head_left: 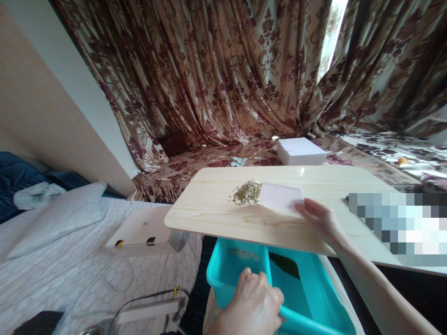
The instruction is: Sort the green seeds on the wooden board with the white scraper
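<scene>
My right hand (pixel 319 216) is closed on the right end of a pale, flat plastic tray (pixel 281 196) with rounded corners. The tray's left edge meets a loose heap of small greenish and whitish grains (pixel 248 191) on the light wooden tabletop (pixel 209 216). Below the table's near edge, my left hand (pixel 253 300) has its fingers curled over the near rim of a turquoise divided bin (pixel 314 298). Dark green grains (pixel 285 265) lie in the bin's right compartment. A few pale grains (pixel 246 254) are in the left one. My left fingertips are hidden.
On the table's right lies a blurred-out object (pixel 398 228). A white box (pixel 302 151) stands behind the table, before patterned curtains (pixel 216 70). To the left, a bed (pixel 70 251) holds a pillow (pixel 63 218), a flat white box (pixel 143 228) and cables (pixel 150 295).
</scene>
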A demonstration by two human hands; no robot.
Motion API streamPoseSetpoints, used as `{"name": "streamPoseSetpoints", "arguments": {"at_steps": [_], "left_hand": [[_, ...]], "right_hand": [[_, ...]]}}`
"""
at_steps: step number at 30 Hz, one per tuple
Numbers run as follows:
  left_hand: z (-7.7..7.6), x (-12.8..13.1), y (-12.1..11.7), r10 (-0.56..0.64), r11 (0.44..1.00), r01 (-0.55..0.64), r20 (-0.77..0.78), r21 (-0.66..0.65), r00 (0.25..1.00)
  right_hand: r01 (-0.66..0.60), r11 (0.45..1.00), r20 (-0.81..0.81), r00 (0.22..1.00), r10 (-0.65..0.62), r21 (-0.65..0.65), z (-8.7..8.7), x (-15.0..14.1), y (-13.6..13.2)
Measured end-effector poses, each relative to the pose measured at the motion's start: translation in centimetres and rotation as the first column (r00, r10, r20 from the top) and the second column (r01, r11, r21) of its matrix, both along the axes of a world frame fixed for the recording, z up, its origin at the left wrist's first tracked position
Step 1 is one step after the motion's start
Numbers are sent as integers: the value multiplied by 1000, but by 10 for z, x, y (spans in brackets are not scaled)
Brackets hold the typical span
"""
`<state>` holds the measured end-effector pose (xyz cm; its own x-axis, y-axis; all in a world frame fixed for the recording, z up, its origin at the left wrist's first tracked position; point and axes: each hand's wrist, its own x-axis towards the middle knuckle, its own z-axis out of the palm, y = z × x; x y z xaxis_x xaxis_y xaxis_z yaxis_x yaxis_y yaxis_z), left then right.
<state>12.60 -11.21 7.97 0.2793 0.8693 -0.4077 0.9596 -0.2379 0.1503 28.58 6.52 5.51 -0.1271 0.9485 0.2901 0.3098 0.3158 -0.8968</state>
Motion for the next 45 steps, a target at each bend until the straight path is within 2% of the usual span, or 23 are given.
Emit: {"name": "streamPoseSetpoints", "arguments": {"at_steps": [9,15,20,23,28,32,37,45], "left_hand": [[-7,-1,-4,-2,999,2,20,40,1000],[-14,-3,-3,-13,997,10,40,75,999],[-14,-2,-4,6,996,-10,47,85,999],[-11,-2,-5,21,997,-24,39,78,999],[-3,-11,-9,69,995,-71,41,71,997],[-4,-28,-16,128,986,-135,69,102,989],[-9,-52,-23,153,971,-171,116,168,981],[-4,-84,-31,242,945,-256,94,203,966]], "right_hand": [[-73,997,-37,997,71,-35,-6,-7,-10],[-171,983,-46,985,168,-65,-6,-13,-33],[-312,949,30,949,313,-47,-6,-15,-60],[-340,940,95,936,339,-13,-4,-13,-65],[-181,983,-6,983,182,40,-1,-7,-41],[-77,996,-69,994,80,48,-2,-8,-14],[-44,998,-4,999,45,41,-2,-20,3],[-68,996,122,991,60,65,-7,-47,20]]}}
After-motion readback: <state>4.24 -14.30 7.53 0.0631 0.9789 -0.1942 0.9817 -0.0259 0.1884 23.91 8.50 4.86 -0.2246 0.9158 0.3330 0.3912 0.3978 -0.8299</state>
